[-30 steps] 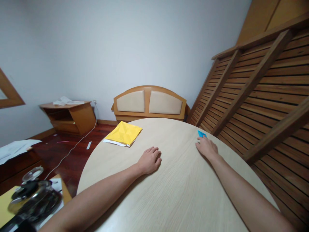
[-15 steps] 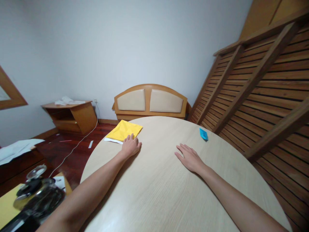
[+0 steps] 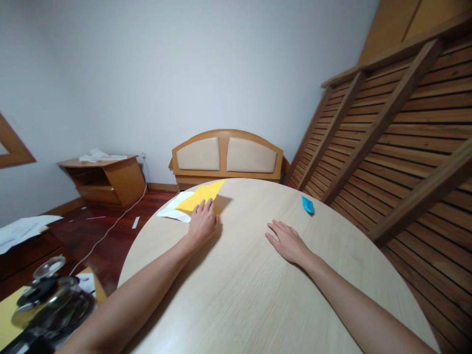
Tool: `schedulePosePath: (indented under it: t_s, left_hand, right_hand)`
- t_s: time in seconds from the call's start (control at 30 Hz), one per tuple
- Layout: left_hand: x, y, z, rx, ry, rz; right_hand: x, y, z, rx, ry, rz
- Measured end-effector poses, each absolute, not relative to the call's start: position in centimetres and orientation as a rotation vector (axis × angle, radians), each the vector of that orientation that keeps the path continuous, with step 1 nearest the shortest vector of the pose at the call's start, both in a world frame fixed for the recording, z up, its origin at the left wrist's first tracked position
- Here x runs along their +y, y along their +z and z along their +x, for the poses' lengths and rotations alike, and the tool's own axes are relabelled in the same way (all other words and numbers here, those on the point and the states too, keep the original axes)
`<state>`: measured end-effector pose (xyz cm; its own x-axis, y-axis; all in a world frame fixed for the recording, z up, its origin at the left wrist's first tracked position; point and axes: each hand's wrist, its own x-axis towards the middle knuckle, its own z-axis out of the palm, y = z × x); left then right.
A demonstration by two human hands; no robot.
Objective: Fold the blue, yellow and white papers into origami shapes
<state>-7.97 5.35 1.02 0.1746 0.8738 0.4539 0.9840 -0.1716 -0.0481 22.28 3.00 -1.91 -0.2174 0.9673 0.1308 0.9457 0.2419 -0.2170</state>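
Observation:
My left hand grips the near edge of a yellow paper sheet and lifts it off a white sheet at the far left of the round pale wooden table. My right hand lies flat on the table with fingers spread and holds nothing. A small blue folded paper rests on the table beyond my right hand, apart from it.
A wooden headboard with beige panels stands behind the table. Slatted wooden panels lean along the right. A low wooden cabinet stands at the left wall. A glass pot sits at lower left. A white cable crosses the floor.
My right hand left the blue folded paper and drew back to the table's middle. My left hand reached forward to the yellow sheet, took hold of it and raised it off the white sheet.

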Motion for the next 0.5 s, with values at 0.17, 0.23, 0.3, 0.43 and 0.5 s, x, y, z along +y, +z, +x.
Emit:
schedulePosePath:
  t_s: [0.17, 0.23, 0.3, 0.43, 0.5]
  left_hand:
    - [1.9, 1.1, -3.8, -1.480, -0.530, -2.536]
    - [0.6, 1.0, -2.4, -1.337, -0.542, -2.691]
    - [-0.5, 1.0, -1.5, -1.193, -0.524, -2.809]
    - [-1.6, 1.3, -0.9, -0.732, -0.481, -3.097]
    - [-1.4, 1.3, -1.0, -0.643, -0.568, -3.154]
  right_hand:
    - [3.1, -2.1, 22.4, -2.241, 0.101, -1.746]
    - [3.2, -2.1, 22.5, -2.176, 0.110, -1.705]
    - [3.3, -1.9, 22.6, -2.073, 0.145, -1.690]
    - [3.4, -1.2, 22.7, -1.866, 0.125, -1.709]
    - [3.4, -1.0, 22.7, -1.832, 0.026, -1.663]
